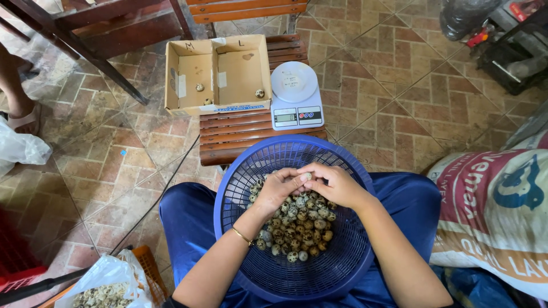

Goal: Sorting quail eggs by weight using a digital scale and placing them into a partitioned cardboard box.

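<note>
**Both hands meet over a basket of speckled eggs**

Fingertips (299, 178) of both hands pinch one small pale egg (307, 176) between them, closed lightly around it. The left hand (278, 188) and right hand (338, 183) hover above a heap of speckled eggs (297, 228) in a blue basket (337, 268) on the person's lap. Beyond stand a white scale (295, 94) and a divided cardboard box (217, 74) on a wooden bench (240, 134).

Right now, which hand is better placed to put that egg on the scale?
Probably the right hand: it sits on the side of the scale, and its fingertips pinch the egg. The left hand only steadies it, nearer the cardboard box.
</note>
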